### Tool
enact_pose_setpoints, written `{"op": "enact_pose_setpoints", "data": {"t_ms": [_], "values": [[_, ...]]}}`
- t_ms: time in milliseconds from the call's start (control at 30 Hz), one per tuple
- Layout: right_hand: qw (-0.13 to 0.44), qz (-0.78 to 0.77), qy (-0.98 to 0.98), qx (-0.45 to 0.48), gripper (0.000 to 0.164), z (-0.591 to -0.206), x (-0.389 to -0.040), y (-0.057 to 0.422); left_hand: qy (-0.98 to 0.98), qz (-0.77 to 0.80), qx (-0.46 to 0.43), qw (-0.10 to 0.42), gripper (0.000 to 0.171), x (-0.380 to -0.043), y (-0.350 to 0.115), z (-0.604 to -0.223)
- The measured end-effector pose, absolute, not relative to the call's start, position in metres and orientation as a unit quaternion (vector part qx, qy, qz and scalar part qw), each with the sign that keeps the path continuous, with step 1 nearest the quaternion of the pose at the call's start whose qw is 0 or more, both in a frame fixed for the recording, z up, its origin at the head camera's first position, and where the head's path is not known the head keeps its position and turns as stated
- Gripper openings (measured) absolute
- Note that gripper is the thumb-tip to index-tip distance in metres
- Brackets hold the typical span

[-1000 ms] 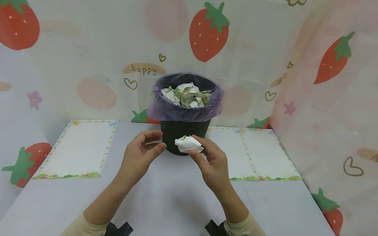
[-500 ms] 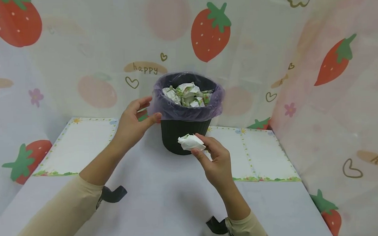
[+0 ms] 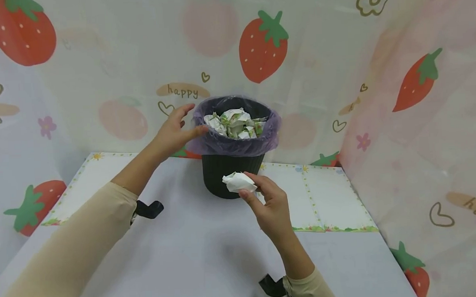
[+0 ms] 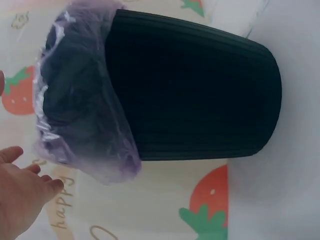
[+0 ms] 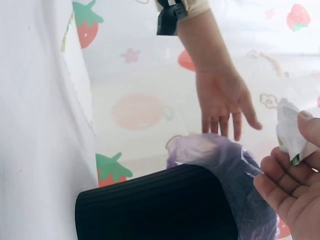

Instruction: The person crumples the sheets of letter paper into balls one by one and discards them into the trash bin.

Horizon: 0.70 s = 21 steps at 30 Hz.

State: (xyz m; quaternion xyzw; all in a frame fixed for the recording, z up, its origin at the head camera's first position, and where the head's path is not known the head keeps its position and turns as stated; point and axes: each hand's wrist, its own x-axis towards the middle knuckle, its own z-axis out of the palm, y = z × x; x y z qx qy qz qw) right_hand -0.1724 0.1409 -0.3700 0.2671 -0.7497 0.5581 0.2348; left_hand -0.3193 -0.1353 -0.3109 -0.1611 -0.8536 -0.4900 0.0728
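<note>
A black trash bin (image 3: 219,171) stands upright on the table, lined with a translucent purple bag (image 3: 239,147) folded over its rim. Crumpled paper pieces (image 3: 236,119) with green print lie inside. At the bin's left rim is my left hand (image 3: 175,132), fingers spread and holding nothing; the right wrist view shows its palm (image 5: 222,92) facing the bag. My right hand (image 3: 270,204) pinches a crumpled white paper ball (image 3: 238,182) between thumb and fingers, in front of the bin's lower part in the head view. The same paper ball (image 5: 290,130) shows green edges up close.
One white sheet with a decorated border (image 3: 80,182) lies at the table's left, partly behind the left arm. Two similar sheets (image 3: 337,197) lie side by side to the right of the bin. A strawberry-patterned backdrop (image 3: 317,52) rises behind and at both sides.
My left hand has moved up and forward from beside the right hand to the bin's left rim, its fingers spreading. The right hand keeps holding the paper ball in nearly the same place.
</note>
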Motion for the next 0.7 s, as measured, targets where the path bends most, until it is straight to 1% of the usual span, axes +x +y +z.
{"op": "enact_pose_setpoints", "data": {"t_ms": [200, 333, 500, 700], "values": [[0.235, 0.535, -0.768, 0.263, 0.035, -0.358, -0.162, 0.138, -0.860, -0.475, -0.176, 0.061, 0.103, -0.335, -0.129, -0.317], [0.230, 0.533, -0.774, 0.251, 0.037, -0.367, -0.169, 0.140, -0.873, -0.454, -0.168, 0.054, 0.108, -0.342, -0.125, -0.321], [0.224, 0.532, -0.776, 0.253, 0.041, -0.385, -0.182, 0.145, -0.874, -0.455, -0.159, 0.065, 0.105, -0.344, -0.122, -0.327], [0.217, 0.537, -0.765, 0.280, 0.043, -0.386, -0.184, 0.146, -0.869, -0.459, -0.169, 0.078, 0.103, -0.344, -0.122, -0.329]]}}
